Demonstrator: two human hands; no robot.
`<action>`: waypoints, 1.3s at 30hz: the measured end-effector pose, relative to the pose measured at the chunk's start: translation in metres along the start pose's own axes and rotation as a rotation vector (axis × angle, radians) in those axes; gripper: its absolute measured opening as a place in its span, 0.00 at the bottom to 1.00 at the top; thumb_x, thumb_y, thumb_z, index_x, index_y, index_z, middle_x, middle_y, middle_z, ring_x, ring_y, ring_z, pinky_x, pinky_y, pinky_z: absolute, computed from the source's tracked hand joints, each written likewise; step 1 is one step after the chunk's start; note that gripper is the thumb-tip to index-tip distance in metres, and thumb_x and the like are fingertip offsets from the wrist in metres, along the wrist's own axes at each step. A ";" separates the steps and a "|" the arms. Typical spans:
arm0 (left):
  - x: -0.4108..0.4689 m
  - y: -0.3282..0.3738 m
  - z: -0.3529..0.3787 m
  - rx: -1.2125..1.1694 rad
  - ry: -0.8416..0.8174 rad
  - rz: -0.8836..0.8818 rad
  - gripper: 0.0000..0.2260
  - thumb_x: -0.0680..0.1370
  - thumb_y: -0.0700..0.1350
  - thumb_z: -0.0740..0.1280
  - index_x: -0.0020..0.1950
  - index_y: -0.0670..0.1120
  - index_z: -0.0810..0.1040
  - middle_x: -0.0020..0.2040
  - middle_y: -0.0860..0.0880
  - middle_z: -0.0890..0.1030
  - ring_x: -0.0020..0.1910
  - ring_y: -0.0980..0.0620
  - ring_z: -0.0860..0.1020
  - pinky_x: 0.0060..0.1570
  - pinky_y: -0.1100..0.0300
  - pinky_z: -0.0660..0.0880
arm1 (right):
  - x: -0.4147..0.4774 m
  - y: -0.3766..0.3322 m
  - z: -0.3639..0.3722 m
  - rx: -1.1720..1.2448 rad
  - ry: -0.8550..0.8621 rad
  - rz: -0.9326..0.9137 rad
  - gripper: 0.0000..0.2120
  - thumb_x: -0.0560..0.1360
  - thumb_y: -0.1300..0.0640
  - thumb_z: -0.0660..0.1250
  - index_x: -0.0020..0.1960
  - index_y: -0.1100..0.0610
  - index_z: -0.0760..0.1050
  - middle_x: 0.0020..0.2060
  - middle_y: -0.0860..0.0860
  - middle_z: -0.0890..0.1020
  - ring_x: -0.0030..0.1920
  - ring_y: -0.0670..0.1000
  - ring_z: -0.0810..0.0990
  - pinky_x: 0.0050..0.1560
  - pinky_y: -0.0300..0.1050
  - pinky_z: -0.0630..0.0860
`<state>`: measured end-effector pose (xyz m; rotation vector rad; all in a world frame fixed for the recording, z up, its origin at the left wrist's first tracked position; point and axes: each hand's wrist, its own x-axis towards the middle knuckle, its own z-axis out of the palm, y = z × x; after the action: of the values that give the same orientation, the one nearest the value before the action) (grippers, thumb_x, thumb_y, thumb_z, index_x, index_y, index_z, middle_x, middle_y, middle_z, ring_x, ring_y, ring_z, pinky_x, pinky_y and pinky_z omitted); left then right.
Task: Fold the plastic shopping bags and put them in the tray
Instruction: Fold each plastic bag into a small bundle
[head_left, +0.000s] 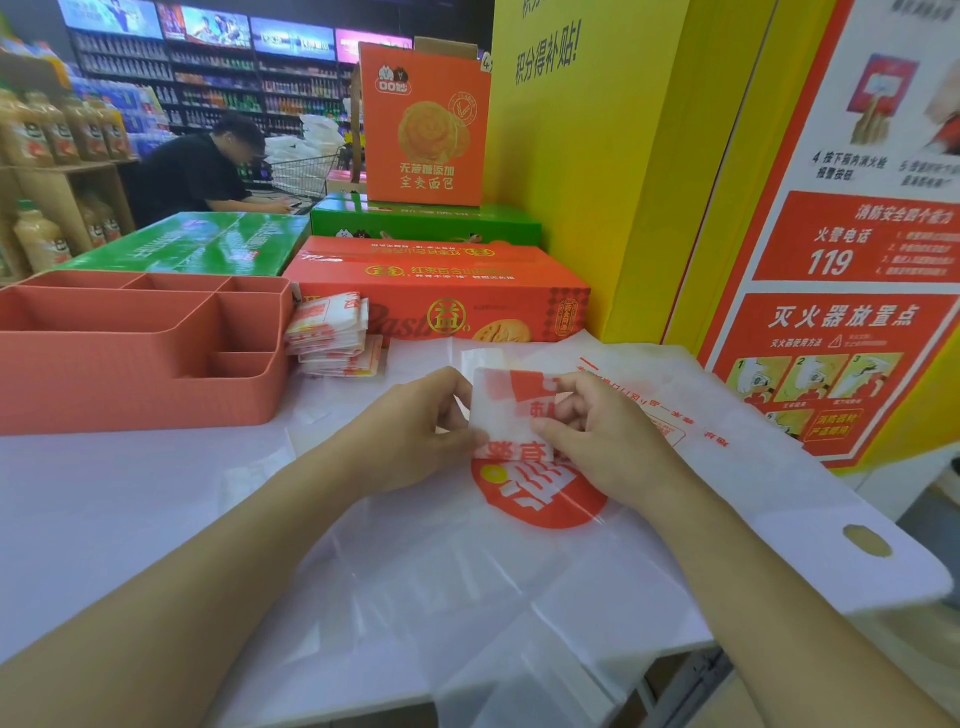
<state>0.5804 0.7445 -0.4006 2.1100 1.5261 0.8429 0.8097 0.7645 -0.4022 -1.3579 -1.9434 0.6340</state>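
A small folded white-and-orange plastic bag (501, 410) is held up over the table between both hands. My left hand (415, 431) pinches its left edge. My right hand (597, 431) pinches its right side, thumb on the front. Under them lies a flat unfolded white bag with an orange round logo (540, 499). A stack of several folded bags (332, 332) sits beside the right wall of the salmon-red divided tray (145, 384), which stands at the left with nothing visible in its compartments.
Orange and green cartons (441, 291) are stacked behind the work surface. A yellow wall with a red fire-safety poster (841, 312) rises at the right. A person in black (202, 171) leans over a counter at the back left, near drink shelves.
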 end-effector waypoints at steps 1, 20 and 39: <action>0.000 0.000 0.000 0.006 0.006 -0.007 0.07 0.78 0.54 0.69 0.50 0.55 0.73 0.38 0.59 0.83 0.39 0.61 0.78 0.38 0.63 0.72 | 0.001 0.001 0.000 -0.006 0.006 0.002 0.17 0.78 0.50 0.71 0.65 0.48 0.73 0.41 0.49 0.84 0.43 0.44 0.83 0.52 0.52 0.80; 0.003 0.002 0.013 0.315 0.016 -0.053 0.23 0.81 0.52 0.64 0.76 0.56 0.64 0.74 0.54 0.67 0.71 0.46 0.67 0.68 0.45 0.65 | -0.004 -0.006 0.002 -0.177 -0.035 0.032 0.26 0.78 0.48 0.71 0.73 0.48 0.67 0.39 0.45 0.83 0.43 0.41 0.82 0.48 0.49 0.81; 0.005 0.006 0.013 0.612 -0.312 -0.089 0.23 0.84 0.62 0.43 0.80 0.66 0.50 0.79 0.67 0.50 0.79 0.51 0.54 0.73 0.46 0.50 | -0.003 -0.002 0.008 -0.692 -0.457 -0.054 0.25 0.86 0.46 0.44 0.82 0.40 0.43 0.80 0.35 0.42 0.81 0.51 0.38 0.80 0.55 0.40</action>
<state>0.5943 0.7481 -0.4048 2.4011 1.8372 -0.0137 0.8027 0.7611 -0.4064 -1.6487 -2.7229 0.2517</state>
